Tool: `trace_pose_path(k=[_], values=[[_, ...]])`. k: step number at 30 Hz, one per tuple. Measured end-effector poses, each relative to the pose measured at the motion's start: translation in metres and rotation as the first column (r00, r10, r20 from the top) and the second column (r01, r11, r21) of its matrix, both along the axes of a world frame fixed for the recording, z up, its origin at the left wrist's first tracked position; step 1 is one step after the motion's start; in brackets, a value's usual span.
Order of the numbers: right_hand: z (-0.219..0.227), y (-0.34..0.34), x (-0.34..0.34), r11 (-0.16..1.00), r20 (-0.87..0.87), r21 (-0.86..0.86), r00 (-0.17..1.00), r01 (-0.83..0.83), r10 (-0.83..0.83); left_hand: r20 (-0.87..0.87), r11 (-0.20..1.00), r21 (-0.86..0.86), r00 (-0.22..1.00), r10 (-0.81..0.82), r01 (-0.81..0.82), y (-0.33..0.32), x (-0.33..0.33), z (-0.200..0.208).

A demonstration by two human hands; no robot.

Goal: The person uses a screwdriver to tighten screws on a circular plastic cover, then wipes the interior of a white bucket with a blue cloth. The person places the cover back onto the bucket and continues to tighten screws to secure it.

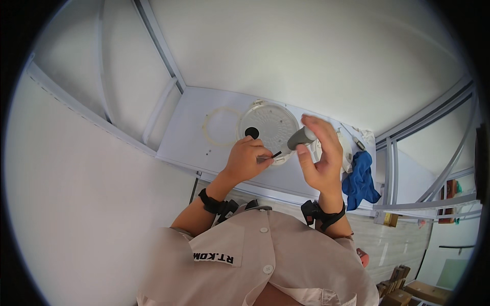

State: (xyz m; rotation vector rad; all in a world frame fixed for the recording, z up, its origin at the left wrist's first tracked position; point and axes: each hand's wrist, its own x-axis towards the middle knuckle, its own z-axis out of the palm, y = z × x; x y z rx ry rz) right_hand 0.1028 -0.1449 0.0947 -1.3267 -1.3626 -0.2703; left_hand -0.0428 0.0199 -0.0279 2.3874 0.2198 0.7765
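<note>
My right hand [325, 160] holds a grey-handled screwdriver-like tool [299, 138] between thumb and fingers, its narrow end slanting down and left. In a pinch, my left hand [247, 160] grips a thin dark rod [276, 154] in line with the tool's narrow end. Whether rod and tool touch, I cannot tell. Both hands hover over the near side of a round pale disc [275, 120] with a ribbed, translucent face. A black round piece [251, 132] shows on the disc's left part, just beyond my left fingers.
A pale yellow ring [205, 130] lies left of the disc on the white table [186, 109]. Small dark bits [208, 152] are near it. Partly behind my right hand is a white round part [347, 153]. A blue cloth [361, 178] drapes over the right edge, beside a slim metal-and-dark tool [359, 143].
</note>
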Motion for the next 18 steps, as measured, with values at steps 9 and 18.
trace_pose_path(k=[9,18], values=[[-0.006,-0.005,-0.005,0.997,-0.158,-0.059,0.987,-0.049,0.039,0.006,1.000,-0.022,1.000,-0.010,0.010,0.001,0.000,-0.001],[0.005,-0.002,-0.007,0.999,0.031,-0.033,0.999,-0.019,0.020,-0.016,1.000,-0.020,1.000,-0.011,0.010,0.001,0.001,-0.003]])
